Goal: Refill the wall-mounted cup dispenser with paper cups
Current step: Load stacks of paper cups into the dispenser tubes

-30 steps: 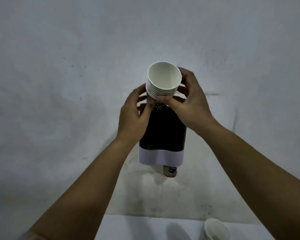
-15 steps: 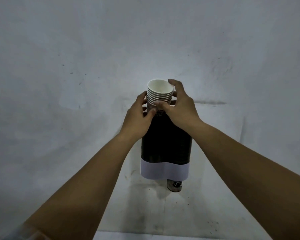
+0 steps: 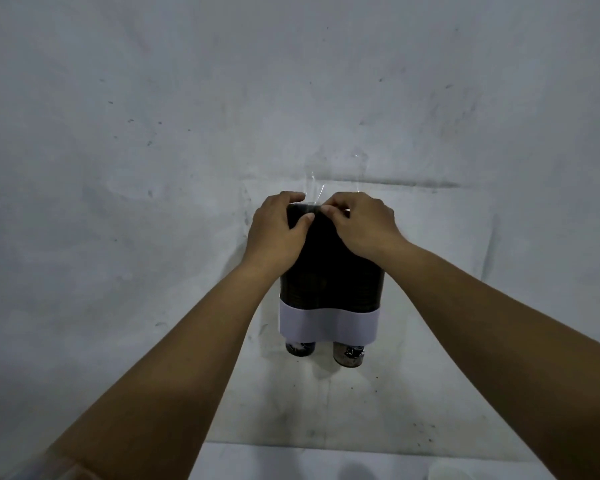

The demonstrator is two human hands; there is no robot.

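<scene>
The cup dispenser (image 3: 329, 275) hangs on the wall, a black body with a white band (image 3: 326, 325) round its lower part. Two cup bottoms stick out underneath, one on the left (image 3: 300, 348) and one on the right (image 3: 349, 355). My left hand (image 3: 274, 233) wraps the dispenser's top left corner, thumb on the front. My right hand (image 3: 364, 223) rests on the top right with its fingers curled at the top edge. A clear flap (image 3: 333, 178) stands up behind my fingers. The stack of paper cups is out of sight.
A grey, stained wall (image 3: 153, 133) fills the view. A white tabletop (image 3: 284, 462) runs along the bottom edge, and a pale round shape (image 3: 451, 474) sits on it at the lower right, cut off by the frame.
The stack of paper cups has sunk into the top of the dispenser and is gone from view. Both hands followed it down onto the top edge. A second cup bottom now shows underneath.
</scene>
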